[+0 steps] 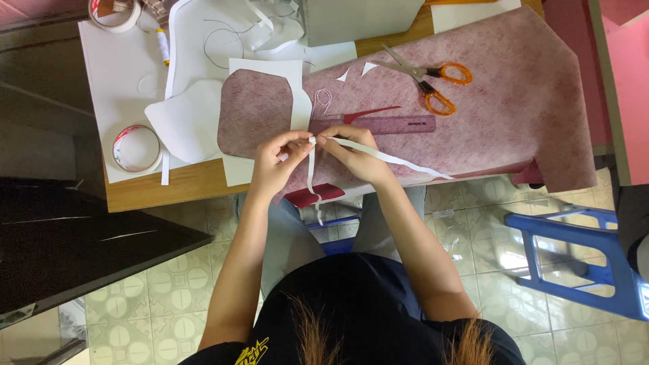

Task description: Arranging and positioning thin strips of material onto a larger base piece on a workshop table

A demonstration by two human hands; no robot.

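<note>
We see a tape roll [136, 148] at the table's [182, 186] left. Our left hand [277, 164] and right hand [355, 154] both pinch a white paper strip [392, 159] shut between fingertips, above pink felt fabric [514, 108]; orange-handled scissors [426, 78] lie beyond.

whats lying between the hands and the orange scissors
In the head view, a purple ruler lies on the pink fabric between the hands and the orange scissors.

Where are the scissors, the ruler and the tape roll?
scissors [433, 80]: head view, by the pivot.
ruler [399, 124]: head view, middle of its purple strip.
tape roll [136, 148]: head view, its ring edge.
</note>
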